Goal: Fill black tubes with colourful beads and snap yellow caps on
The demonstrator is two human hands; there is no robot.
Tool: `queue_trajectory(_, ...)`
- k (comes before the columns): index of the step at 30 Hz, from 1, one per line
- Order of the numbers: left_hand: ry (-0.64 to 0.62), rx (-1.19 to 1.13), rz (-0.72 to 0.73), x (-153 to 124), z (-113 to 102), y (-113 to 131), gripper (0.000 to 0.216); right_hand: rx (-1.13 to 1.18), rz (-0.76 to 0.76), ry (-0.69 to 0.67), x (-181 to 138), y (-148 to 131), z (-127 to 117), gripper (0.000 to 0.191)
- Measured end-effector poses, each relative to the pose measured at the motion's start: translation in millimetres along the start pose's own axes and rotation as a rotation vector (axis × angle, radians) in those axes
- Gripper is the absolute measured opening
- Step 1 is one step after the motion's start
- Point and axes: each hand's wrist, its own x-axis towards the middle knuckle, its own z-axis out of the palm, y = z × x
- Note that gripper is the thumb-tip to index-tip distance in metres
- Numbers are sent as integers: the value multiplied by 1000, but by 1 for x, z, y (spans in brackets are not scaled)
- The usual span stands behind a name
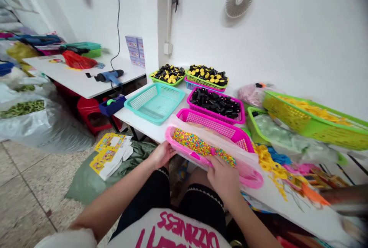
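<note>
Plainly, left hand (161, 155) and right hand (224, 177) both curl shut on the near rim of the pink tray (253, 181); a tilt could spill its coloured beads (198, 144) over that rim.

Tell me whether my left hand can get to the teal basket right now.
Probably yes: the teal basket lies open just beyond the left hand, nothing between, though that hand holds the pink tray.

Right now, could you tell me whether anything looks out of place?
Yes: yellow cards lie scattered on the floor, and the pink tray of beads overhangs the table edge, left hand and right hand on it.
</note>
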Motion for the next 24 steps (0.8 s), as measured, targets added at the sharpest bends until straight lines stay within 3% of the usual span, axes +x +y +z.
queue_trajectory(5,-104,185,-148,32,-1,37,16,11,-55,59,-10,8,0,31)
queue_trajectory(8,-99,342,-155,50,2,61,18,30,-73,81,-18,8,5,30)
queue_trajectory(14,-19,647,-68,73,2,81,18,116,-38,-117,-26,-1,6,29)
queue_trajectory(17,0,746,-37,65,1,73,18,288,-5,-245,-20,3,-10,23)
queue_trajectory(19,-7,782,-3,49,-1,68,23,389,54,-239,-17,17,-24,23)
queue_trajectory(22,25,850,70,16,-7,73,30,221,188,-116,-20,54,-41,19)
queue_trajectory(24,126,1049,202,-1,-7,84,25,34,258,-71,-28,83,-43,22)
